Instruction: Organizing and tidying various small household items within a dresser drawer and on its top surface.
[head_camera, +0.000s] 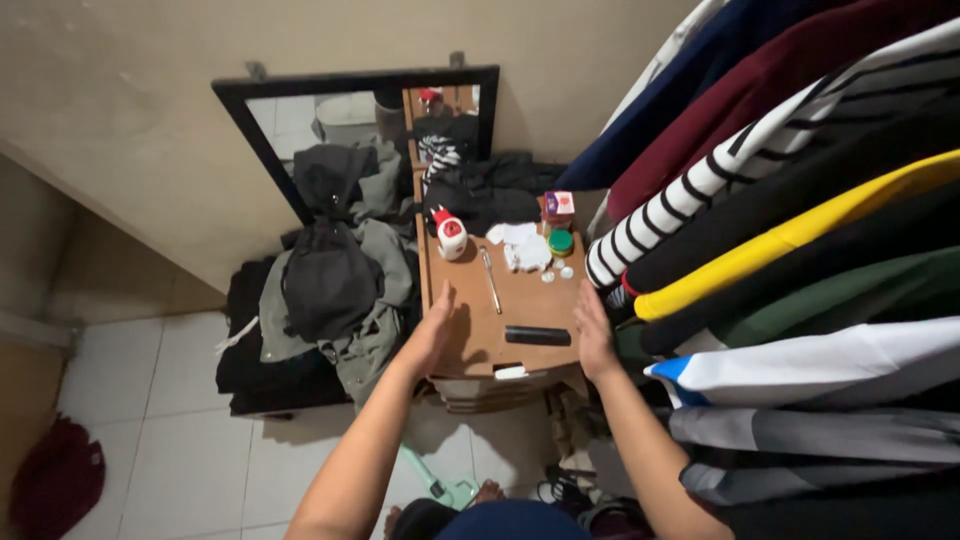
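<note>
Between a heap of dark clothes and a rail of hanging shirts, a small brown table stands below a leaning mirror. The left hand and right hand lie flat and open against its two side edges, fingers together, pinching nothing. It looks stiff and fairly light (thin board, by the look), best held low at those edges and kept level: the white bottle, green-lidded jar, pen and black case would likely slide.
</note>
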